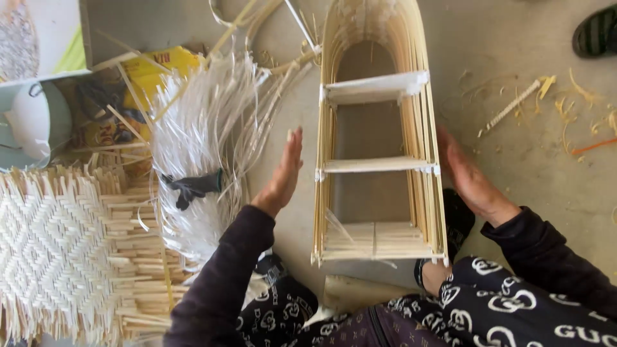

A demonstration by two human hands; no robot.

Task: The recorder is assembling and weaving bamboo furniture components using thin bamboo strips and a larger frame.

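A tall arched frame of thin bamboo strips (376, 135), with two white cross bars and a slatted base, stands on the concrete floor between my hands. My left hand (283, 173) is flat and open, palm facing the frame's left side, a small gap away from it. My right hand (466, 177) lies against the frame's right side, fingers extended along the strips. Neither hand holds anything.
A bundle of white strips (199, 148) tied with a dark band lies to the left. A woven bamboo mat (64, 250) sits at the lower left. Shavings and a stick (514, 106) litter the floor at right. A dark sandal (598, 32) is at the top right.
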